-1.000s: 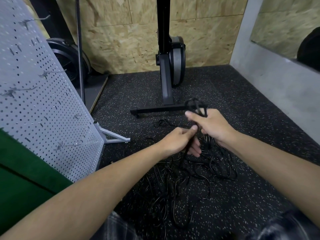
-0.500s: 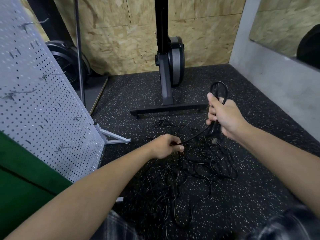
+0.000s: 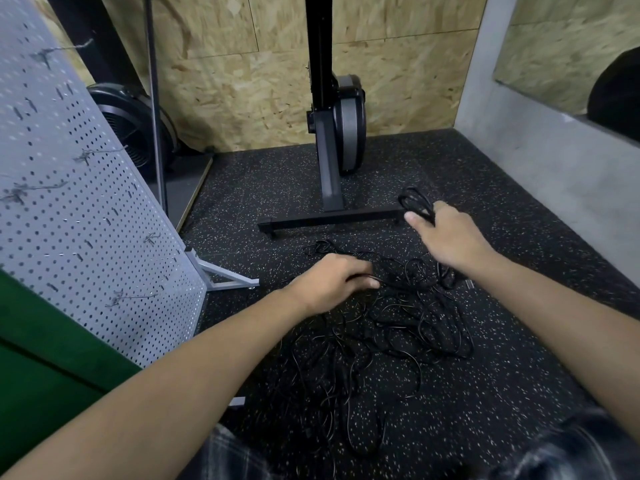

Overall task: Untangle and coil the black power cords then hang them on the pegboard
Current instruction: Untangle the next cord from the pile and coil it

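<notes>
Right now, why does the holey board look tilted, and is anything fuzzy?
Head view only: the wide lens likely tilts the pegboard at the edge; black cords look sharp but blend into the dark floor; plaid cloth at the bottom is blurred.

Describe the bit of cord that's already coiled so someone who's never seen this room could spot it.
Find the black upright machine against the chipboard wall and follow its floor bar to the right end. There the right hand grips a small bundle of cord loops. Unlike the loose tangle sprawled on the speckled floor, it is gathered tight in a fist.
</notes>
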Demonstrator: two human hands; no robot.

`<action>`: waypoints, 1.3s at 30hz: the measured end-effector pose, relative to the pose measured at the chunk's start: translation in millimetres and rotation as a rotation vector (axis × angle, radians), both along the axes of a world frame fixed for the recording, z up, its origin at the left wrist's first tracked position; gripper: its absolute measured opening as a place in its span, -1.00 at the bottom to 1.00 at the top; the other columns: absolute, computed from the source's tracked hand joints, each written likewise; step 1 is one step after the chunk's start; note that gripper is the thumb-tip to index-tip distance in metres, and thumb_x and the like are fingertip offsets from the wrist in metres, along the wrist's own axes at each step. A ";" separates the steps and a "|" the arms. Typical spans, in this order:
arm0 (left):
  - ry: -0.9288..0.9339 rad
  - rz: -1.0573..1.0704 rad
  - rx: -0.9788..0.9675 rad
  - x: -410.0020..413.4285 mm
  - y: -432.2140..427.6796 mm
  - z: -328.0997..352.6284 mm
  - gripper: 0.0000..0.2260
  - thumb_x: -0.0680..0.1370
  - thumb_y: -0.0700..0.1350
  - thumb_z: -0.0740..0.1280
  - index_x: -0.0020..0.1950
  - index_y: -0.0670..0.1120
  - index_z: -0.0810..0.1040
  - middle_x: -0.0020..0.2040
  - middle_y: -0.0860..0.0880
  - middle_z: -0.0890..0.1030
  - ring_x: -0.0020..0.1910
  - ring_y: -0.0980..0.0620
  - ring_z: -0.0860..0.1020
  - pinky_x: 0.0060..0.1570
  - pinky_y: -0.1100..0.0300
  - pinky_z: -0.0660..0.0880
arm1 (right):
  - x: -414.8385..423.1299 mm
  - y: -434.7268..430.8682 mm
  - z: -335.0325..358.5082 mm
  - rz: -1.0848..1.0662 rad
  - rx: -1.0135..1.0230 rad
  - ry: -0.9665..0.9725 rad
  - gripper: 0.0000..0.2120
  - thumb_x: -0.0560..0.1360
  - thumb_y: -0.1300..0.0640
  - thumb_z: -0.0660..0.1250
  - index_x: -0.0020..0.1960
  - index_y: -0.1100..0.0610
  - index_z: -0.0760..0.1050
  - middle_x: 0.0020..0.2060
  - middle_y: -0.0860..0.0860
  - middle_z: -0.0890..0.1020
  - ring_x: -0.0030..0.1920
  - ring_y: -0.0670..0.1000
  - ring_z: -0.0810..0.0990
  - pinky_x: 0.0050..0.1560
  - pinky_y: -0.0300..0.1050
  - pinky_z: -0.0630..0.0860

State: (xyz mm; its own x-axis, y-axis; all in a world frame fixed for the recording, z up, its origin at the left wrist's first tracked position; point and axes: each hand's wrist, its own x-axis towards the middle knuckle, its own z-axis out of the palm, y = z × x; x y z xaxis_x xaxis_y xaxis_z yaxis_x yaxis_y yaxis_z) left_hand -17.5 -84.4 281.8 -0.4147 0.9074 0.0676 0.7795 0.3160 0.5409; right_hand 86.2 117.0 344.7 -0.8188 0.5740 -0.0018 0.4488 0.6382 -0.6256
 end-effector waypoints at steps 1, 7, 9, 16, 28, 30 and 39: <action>0.041 -0.019 0.036 2.1 3.0 3.6 -0.77 0.64 0.05 0.40 -0.01 -0.12 0.63 -0.17 0.08 0.53 -0.16 0.06 0.51 -0.12 0.17 0.39 | -0.7 -1.6 -0.4 0.016 0.026 -0.049 -0.52 0.67 -0.23 0.21 0.23 0.20 0.42 -0.02 0.14 0.62 -0.08 0.14 0.61 -0.15 0.02 0.46; -0.042 0.103 0.158 18.2 14.8 24.4 -0.55 0.34 0.08 0.68 -0.02 -0.02 0.49 -0.08 0.11 0.61 -0.10 0.07 0.55 -0.12 0.17 0.49 | -1.9 -17.4 -3.1 0.116 0.021 -0.321 -0.15 0.56 -0.50 0.07 0.58 0.11 0.15 0.38 0.23 0.54 0.31 0.26 0.56 0.17 0.08 0.48; -0.068 0.165 0.218 17.3 15.5 26.8 -0.49 0.27 0.05 0.72 -0.11 -0.04 0.42 -0.11 0.04 0.62 -0.16 0.05 0.51 -0.19 0.17 0.44 | -0.4 -22.2 -3.0 0.119 -0.066 -0.369 -0.03 0.48 -0.60 -0.08 0.67 0.01 0.03 0.54 0.21 0.40 0.48 0.27 0.43 0.37 0.16 0.38; -0.140 0.178 0.301 11.7 11.5 31.7 -0.85 0.41 -0.10 0.64 -0.15 -0.02 0.70 -0.11 0.10 0.69 -0.06 0.16 0.63 0.02 0.17 0.57 | -3.4 -19.7 -17.3 0.295 -0.184 -0.457 0.19 0.15 -0.84 -0.18 0.51 -0.12 0.33 0.64 0.02 0.24 0.59 0.19 0.29 0.55 0.36 0.22; -0.050 0.211 0.372 13.6 9.9 41.1 -0.57 0.35 0.02 0.68 -0.19 -0.08 0.44 -0.25 -0.05 0.54 -0.29 -0.01 0.45 -0.29 0.13 0.40 | 8.4 -15.3 3.6 0.628 -0.314 -0.519 -0.54 0.49 -0.21 0.50 0.32 -0.08 0.53 0.09 -0.09 0.70 0.09 -0.08 0.64 0.22 0.00 0.58; 0.011 0.208 0.350 13.3 12.1 40.4 -0.52 0.34 0.10 0.69 -0.18 -0.08 0.42 -0.26 -0.01 0.53 -0.30 0.01 0.45 -0.28 0.11 0.44 | 7.6 -18.6 -2.6 0.577 -0.269 -0.536 -0.90 0.61 -0.01 0.41 0.07 -0.01 0.56 -0.29 -0.21 0.65 -0.25 -0.22 0.61 -0.16 -0.26 0.50; -0.090 0.120 0.302 -4.4 5.6 27.5 -0.81 0.49 -0.14 0.58 0.00 0.01 0.62 -0.05 0.09 0.63 -0.12 0.14 0.59 -0.03 0.12 0.59 | -0.2 -13.0 -20.6 0.571 -0.055 -0.449 -0.64 0.66 -0.05 0.34 -0.27 0.07 0.51 -0.49 -0.11 0.56 -0.45 -0.07 0.49 -0.30 -0.14 0.44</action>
